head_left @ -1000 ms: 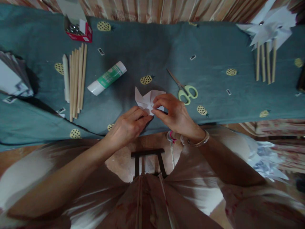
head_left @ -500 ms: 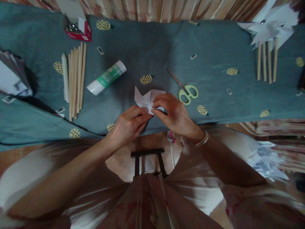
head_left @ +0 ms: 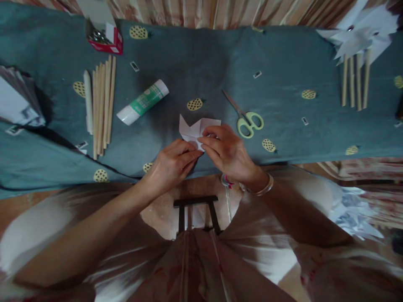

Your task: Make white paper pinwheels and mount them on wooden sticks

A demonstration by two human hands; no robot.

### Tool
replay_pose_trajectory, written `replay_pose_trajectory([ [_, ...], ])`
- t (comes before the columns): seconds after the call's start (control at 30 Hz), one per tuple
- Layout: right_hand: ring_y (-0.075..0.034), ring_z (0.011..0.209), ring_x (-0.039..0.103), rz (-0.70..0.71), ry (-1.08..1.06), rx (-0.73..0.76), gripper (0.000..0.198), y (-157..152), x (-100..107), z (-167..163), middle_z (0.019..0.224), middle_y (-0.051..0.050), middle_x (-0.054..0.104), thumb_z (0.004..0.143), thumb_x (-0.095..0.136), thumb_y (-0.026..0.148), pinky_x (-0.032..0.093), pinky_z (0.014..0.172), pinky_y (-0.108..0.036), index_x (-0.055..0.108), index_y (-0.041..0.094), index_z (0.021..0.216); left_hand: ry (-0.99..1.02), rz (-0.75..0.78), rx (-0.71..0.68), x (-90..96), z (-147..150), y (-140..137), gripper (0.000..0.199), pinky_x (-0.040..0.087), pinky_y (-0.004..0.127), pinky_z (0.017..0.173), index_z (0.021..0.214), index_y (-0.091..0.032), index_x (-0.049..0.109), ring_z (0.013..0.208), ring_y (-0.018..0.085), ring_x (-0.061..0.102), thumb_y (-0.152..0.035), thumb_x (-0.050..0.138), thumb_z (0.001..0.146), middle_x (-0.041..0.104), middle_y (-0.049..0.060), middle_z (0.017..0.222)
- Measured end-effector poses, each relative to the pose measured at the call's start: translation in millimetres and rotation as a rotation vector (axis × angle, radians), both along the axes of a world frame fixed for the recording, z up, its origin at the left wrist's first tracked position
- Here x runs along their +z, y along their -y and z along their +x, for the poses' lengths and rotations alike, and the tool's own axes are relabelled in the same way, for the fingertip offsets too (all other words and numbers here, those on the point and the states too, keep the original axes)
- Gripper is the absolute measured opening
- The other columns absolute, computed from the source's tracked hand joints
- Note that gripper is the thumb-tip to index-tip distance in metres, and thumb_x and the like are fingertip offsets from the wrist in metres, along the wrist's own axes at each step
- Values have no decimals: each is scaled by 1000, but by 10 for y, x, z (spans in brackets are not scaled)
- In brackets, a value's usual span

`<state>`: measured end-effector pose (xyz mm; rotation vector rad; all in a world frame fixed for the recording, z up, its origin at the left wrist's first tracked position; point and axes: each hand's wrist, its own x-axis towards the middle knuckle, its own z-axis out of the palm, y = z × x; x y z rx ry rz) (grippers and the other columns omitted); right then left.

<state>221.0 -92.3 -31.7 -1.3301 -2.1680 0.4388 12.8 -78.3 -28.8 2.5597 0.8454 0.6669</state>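
Near the front edge of the table lies a small piece of folded white paper (head_left: pixel 191 131) with pointed flaps standing up. My left hand (head_left: pixel 176 161) is closed on its near left edge, thumb and fingers pinching it. From the right, my right hand (head_left: pixel 228 151) has its fingertips pressed together at the paper's middle and right side. Both hands cover the paper's lower part. Green-handled scissors (head_left: pixel 247 121) lie just beyond my right hand, blades pointing away. A white and green glue stick (head_left: pixel 143 102) rests to the left of the paper.
Several wooden sticks (head_left: pixel 103 105) lie at the left, near a red box of metal pins (head_left: pixel 105 40). A paper stack (head_left: pixel 17 98) sits at the far left. Finished paper pinwheels (head_left: pixel 362 33) on sticks lie at the right. More white paper (head_left: pixel 355 214) is lower right.
The fingers of my right hand have shifted slightly on the paper, the index finger now reaching over its middle. My left hand keeps its pinch. The whole view has drifted a little.
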Motion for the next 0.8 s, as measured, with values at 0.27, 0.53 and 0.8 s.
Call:
replay_pose_trajectory([
  [0.27,-29,117,53,-3,-57,-4,30,80,-95,-66,126,-11,60,99,43,17,47,99,-51,68,26,111,49,20,-10,0,8,-6,17,58,29,75,105,-16,71,86,17,68,-16,55,99,72,5,91],
  [0.53,-26,117,55,126,16,-32,31,73,-184,-49,129,-10,60,97,43,13,47,98,-48,68,24,112,73,32,-11,-35,17,-11,17,58,31,75,104,-15,71,86,18,67,-18,55,99,71,7,90],
  [0.8,-26,118,59,73,-37,-16,33,64,-37,61,128,-9,64,98,45,17,50,100,-47,68,25,120,64,-7,-21,-11,8,-19,18,57,29,76,107,-16,72,87,18,67,-18,56,99,71,7,94],
])
